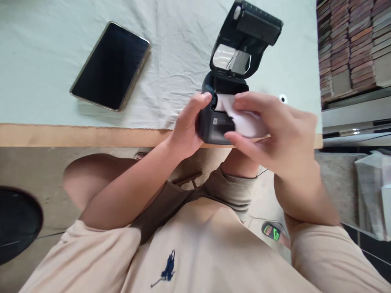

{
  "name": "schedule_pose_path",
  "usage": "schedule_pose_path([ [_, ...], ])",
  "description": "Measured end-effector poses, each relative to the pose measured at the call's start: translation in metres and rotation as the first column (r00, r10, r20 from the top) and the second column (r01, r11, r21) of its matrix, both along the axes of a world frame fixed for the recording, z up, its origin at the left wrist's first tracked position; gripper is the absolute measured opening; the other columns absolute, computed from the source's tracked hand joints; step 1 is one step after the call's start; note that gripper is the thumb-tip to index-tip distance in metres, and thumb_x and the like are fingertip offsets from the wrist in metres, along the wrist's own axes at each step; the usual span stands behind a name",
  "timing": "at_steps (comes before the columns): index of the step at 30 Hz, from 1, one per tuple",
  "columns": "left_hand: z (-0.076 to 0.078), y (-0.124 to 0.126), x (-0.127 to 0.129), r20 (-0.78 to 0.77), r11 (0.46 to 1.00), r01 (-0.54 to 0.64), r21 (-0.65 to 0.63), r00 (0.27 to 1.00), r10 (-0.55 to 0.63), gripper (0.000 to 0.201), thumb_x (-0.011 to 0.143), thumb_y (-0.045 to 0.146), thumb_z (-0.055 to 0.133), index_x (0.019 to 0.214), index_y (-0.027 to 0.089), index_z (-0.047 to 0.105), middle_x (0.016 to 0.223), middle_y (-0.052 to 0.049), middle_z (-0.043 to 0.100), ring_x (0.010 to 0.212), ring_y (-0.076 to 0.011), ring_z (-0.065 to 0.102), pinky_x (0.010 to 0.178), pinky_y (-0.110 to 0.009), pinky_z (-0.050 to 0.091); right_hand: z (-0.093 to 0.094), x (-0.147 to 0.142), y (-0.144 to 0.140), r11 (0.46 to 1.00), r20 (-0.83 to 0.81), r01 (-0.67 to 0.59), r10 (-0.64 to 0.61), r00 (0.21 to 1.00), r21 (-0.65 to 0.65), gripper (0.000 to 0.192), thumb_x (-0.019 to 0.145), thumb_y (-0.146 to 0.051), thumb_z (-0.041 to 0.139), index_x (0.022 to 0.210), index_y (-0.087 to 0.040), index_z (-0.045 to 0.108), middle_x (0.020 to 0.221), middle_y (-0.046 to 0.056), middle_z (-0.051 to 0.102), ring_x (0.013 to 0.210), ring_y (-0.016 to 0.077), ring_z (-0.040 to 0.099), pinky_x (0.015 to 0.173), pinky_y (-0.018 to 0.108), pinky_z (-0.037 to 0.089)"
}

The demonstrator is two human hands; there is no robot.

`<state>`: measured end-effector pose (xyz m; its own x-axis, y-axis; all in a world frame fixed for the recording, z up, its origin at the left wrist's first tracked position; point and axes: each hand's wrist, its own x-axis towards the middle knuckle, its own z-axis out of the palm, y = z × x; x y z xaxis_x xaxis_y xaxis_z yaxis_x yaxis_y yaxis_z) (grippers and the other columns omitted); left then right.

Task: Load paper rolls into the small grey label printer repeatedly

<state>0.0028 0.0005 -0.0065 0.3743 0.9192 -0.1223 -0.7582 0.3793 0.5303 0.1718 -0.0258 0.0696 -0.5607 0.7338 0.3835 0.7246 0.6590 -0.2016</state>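
A small black printer (214, 126) stands at the table's near edge with its lid (244, 36) swung up and open. My left hand (186, 130) grips the printer's left side, thumb on its top corner. My right hand (275, 130) holds a white paper roll (247, 122) at the printer's open compartment, fingers curled over the roll. Part of the roll and the printer's right side are hidden by that hand.
A dark phone (111, 67) lies face up on the pale cloth (45, 61) to the left. A small white object (282, 98) sits right of the printer. Stacked boards (351, 44) stand at the far right. The wooden table edge (76, 136) runs across. A black round object (15, 224) is low at the left.
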Motion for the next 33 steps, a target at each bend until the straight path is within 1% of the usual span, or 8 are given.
schedule_pose_path([
  [6,-0.009,-0.001,-0.001,-0.093,0.999,-0.026,0.018,0.995,0.027,0.029,0.08,0.031,0.083,0.1,0.025,0.063,0.088,0.002,0.07,0.088,-0.0196,0.073,0.075,-0.029,0.057,-0.002,0.001,0.0,0.976,-0.033,-0.169,0.166,0.986,-0.138,0.061,0.103,-0.043,0.063,0.159,-0.037,0.04,0.147,0.005,0.069,0.128,0.0298,0.073,0.104,0.048,0.065],
  [10,-0.013,-0.002,-0.002,-0.145,1.0,-0.022,0.02,0.989,0.024,0.054,0.066,0.018,0.092,0.109,0.025,0.06,0.09,0.005,0.072,0.086,-0.0177,0.072,0.079,-0.03,0.058,-0.001,0.006,-0.003,0.974,-0.129,-0.09,0.064,0.99,-0.208,0.053,0.102,-0.037,0.063,0.153,-0.044,0.048,0.136,0.0,0.075,0.116,0.03,0.078,0.084,0.045,0.068],
  [15,-0.016,0.0,0.0,-0.233,0.998,-0.037,0.058,0.971,0.049,0.057,0.061,0.025,0.087,0.111,0.023,0.061,0.094,0.0,0.071,0.098,-0.0294,0.075,0.083,-0.04,0.06,-0.003,0.017,0.031,0.991,-0.428,0.109,-0.067,0.901,0.074,0.027,0.104,-0.043,0.06,0.129,-0.043,0.07,0.118,-0.003,0.067,0.115,0.0241,0.072,0.086,0.04,0.06],
  [17,-0.017,0.0,0.0,-0.254,0.997,-0.038,0.06,0.966,0.052,0.056,0.059,0.025,0.085,0.111,0.023,0.061,0.092,0.0,0.071,0.098,-0.0311,0.075,0.08,-0.041,0.06,-0.004,0.02,0.049,0.992,-0.429,0.122,-0.099,0.898,0.025,0.032,0.104,-0.048,0.061,0.136,-0.045,0.063,0.135,-0.006,0.06,0.133,0.0255,0.066,0.095,0.038,0.057],
  [22,-0.017,0.0,-0.001,-0.246,0.998,-0.034,0.056,0.968,0.047,0.055,0.059,0.021,0.081,0.11,0.023,0.062,0.088,0.0,0.07,0.093,-0.0296,0.074,0.072,-0.037,0.057,-0.008,0.02,0.064,0.993,-0.577,0.097,-0.122,0.807,-0.074,0.013,0.103,-0.038,0.062,0.11,-0.028,0.068,0.097,0.0,0.066,0.098,0.0195,0.074,0.092,0.037,0.059],
  [24,-0.015,-0.001,-0.002,-0.226,0.999,-0.016,0.047,0.974,0.026,0.06,0.058,0.018,0.083,0.114,0.023,0.061,0.086,0.001,0.069,0.09,-0.0275,0.074,0.067,-0.034,0.055,-0.011,0.019,0.06,0.99,-0.511,0.053,-0.114,0.852,-0.133,0.023,0.1,-0.043,0.066,0.117,-0.027,0.067,0.11,0.002,0.071,0.11,0.0227,0.073,0.092,0.039,0.058],
  [28,-0.007,-0.002,-0.004,-0.103,1.0,0.012,0.007,0.995,-0.011,0.045,0.072,0.023,0.077,0.113,0.026,0.059,0.09,0.001,0.072,0.095,-0.0255,0.075,0.073,-0.033,0.059,-0.017,0.018,0.056,0.922,-0.255,-0.064,-0.039,0.966,-0.382,0.043,0.096,-0.045,0.069,0.135,-0.028,0.061,0.142,0.003,0.068,0.125,0.0244,0.067,0.097,0.04,0.059],
  [33,0.004,-0.003,-0.003,0.015,1.0,0.006,-0.004,1.0,-0.006,0.023,0.095,0.039,0.051,0.105,0.022,0.064,0.095,-0.004,0.074,0.122,-0.0326,0.073,0.092,-0.043,0.062,-0.025,0.012,0.057,0.881,-0.328,-0.125,-0.035,0.944,-0.456,0.044,0.094,-0.041,0.073,0.134,-0.029,0.058,0.132,0.002,0.067,0.11,0.0191,0.066,0.081,0.032,0.06],
])
